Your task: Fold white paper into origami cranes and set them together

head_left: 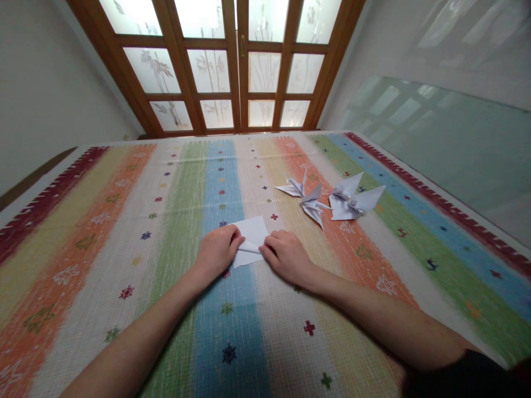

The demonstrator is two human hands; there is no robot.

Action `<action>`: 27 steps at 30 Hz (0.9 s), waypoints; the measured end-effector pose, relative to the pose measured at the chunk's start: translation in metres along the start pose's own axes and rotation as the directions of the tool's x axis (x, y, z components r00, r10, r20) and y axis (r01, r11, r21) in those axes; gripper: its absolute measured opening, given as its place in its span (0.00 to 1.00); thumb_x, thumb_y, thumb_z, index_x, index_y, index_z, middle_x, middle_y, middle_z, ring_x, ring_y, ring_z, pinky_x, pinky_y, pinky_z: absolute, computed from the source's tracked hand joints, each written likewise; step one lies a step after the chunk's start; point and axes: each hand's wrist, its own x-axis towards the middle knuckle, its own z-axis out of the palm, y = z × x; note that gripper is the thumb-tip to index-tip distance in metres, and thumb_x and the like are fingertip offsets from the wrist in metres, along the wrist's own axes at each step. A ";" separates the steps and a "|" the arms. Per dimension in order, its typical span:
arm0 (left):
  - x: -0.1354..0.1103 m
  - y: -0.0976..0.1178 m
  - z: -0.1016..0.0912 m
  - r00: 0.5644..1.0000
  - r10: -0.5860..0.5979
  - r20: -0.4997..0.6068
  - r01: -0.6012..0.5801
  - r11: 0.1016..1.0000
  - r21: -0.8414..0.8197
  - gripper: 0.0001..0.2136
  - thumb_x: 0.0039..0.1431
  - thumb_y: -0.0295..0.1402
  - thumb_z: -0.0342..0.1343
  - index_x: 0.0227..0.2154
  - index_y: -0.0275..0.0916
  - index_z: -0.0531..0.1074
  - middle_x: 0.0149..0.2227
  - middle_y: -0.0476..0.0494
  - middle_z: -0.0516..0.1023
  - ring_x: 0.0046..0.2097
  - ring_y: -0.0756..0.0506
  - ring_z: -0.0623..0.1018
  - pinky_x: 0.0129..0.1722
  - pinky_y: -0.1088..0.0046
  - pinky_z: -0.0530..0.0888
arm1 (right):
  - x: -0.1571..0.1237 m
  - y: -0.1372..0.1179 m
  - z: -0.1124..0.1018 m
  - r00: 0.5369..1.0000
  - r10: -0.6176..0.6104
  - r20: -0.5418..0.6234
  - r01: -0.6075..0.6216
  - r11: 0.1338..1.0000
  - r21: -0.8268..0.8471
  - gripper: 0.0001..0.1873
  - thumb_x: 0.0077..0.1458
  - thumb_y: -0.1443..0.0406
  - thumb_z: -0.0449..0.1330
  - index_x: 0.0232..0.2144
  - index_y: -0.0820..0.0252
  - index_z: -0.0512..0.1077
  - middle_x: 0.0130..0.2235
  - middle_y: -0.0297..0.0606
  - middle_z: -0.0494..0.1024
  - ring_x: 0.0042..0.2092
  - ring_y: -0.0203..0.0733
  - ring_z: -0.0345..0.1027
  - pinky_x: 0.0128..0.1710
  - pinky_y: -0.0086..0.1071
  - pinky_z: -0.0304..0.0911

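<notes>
My left hand (218, 249) and right hand (286, 255) both pinch the white paper (251, 232) near the middle of the tablecloth (124, 232). It seems light and thin, easy to crease; I grip its near edge.

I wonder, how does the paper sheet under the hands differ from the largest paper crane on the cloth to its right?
The paper sheet lies nearly flat with few folds; the largest crane is fully folded, wings raised. The sheet is held by the left hand and right hand; the crane sits untouched. Both are white paper on the striped cloth.
</notes>
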 end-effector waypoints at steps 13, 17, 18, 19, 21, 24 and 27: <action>-0.001 0.008 0.003 0.999 -0.010 0.031 0.001 0.965 0.261 0.09 0.67 0.35 0.48 0.36 0.37 0.71 0.36 0.40 0.79 0.37 0.42 0.77 0.34 0.69 0.67 | 0.003 -0.004 -0.003 0.999 0.003 0.040 0.001 0.996 -0.092 0.13 0.64 0.62 0.55 0.31 0.62 0.73 0.34 0.41 0.77 0.38 0.43 0.67 0.38 0.36 0.52; -0.004 0.008 0.005 0.998 0.061 0.002 -0.059 0.950 0.306 0.09 0.67 0.33 0.47 0.37 0.37 0.71 0.36 0.39 0.78 0.38 0.42 0.77 0.36 0.67 0.69 | 0.005 -0.004 -0.004 0.999 -0.002 0.048 0.006 0.995 -0.096 0.13 0.64 0.62 0.55 0.30 0.61 0.73 0.33 0.41 0.77 0.37 0.43 0.67 0.37 0.36 0.52; -0.005 0.007 0.006 0.996 0.088 -0.016 -0.078 0.944 0.320 0.09 0.67 0.33 0.47 0.38 0.37 0.71 0.36 0.39 0.78 0.38 0.41 0.77 0.37 0.66 0.69 | 0.005 -0.004 -0.005 0.999 -0.001 0.052 0.006 0.995 -0.096 0.13 0.64 0.61 0.55 0.30 0.61 0.73 0.33 0.41 0.77 0.37 0.43 0.68 0.37 0.36 0.52; -0.006 0.006 0.006 0.993 0.116 -0.040 -0.095 0.935 0.342 0.09 0.67 0.32 0.47 0.40 0.36 0.71 0.37 0.38 0.78 0.39 0.40 0.76 0.37 0.65 0.70 | 0.006 -0.004 -0.005 0.998 0.000 0.055 0.005 0.995 -0.096 0.13 0.64 0.61 0.55 0.29 0.61 0.74 0.33 0.41 0.77 0.37 0.43 0.68 0.37 0.36 0.52; -0.007 0.005 0.005 0.979 0.184 -0.089 -0.135 0.909 0.395 0.10 0.67 0.31 0.47 0.45 0.36 0.70 0.42 0.35 0.77 0.42 0.38 0.76 0.39 0.62 0.71 | 0.006 -0.004 -0.005 0.999 -0.001 0.054 0.006 0.995 -0.095 0.13 0.64 0.61 0.56 0.29 0.61 0.74 0.33 0.42 0.78 0.37 0.44 0.68 0.37 0.37 0.52; -0.011 0.004 0.004 0.923 0.381 -0.056 -0.323 0.844 0.428 0.12 0.67 0.27 0.44 0.46 0.36 0.72 0.49 0.31 0.75 0.48 0.35 0.74 0.45 0.56 0.71 | 0.006 -0.004 -0.004 0.999 -0.006 0.041 0.011 0.995 -0.102 0.13 0.64 0.61 0.56 0.29 0.61 0.74 0.34 0.42 0.78 0.37 0.44 0.68 0.37 0.37 0.51; -0.021 0.007 0.007 0.832 0.547 0.092 -0.540 0.760 0.360 0.13 0.66 0.24 0.43 0.42 0.34 0.73 0.46 0.32 0.77 0.49 0.38 0.75 0.48 0.58 0.71 | 0.006 -0.004 -0.002 1.000 -0.015 0.027 0.018 0.993 -0.120 0.13 0.64 0.62 0.55 0.30 0.61 0.74 0.34 0.42 0.78 0.37 0.44 0.68 0.38 0.37 0.50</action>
